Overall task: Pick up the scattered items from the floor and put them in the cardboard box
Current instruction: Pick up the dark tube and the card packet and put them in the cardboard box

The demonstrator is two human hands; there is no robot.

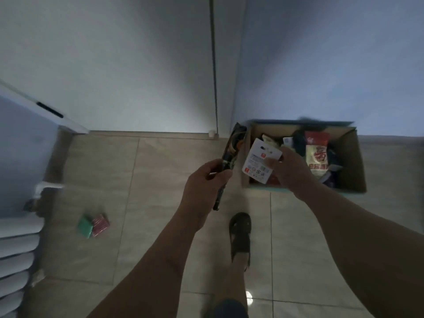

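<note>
The open cardboard box [353, 166] stands on the tiled floor against the wall at the right, holding several packets, among them a red-and-cream bag [317, 154]. My right hand [291, 171] pinches a white card packet [260, 160] over the box's left side. My left hand [204, 187] grips a long dark packet [231, 152] seen edge-on, just left of the box. A green packet [84, 226] and a red packet [100, 224] lie side by side on the floor at the left.
A white door [114, 65] and blue wall close off the far side. White stacked slats [18, 253] and a dark object stand at the left edge. My foot in a dark sandal [239, 235] is planted below the box.
</note>
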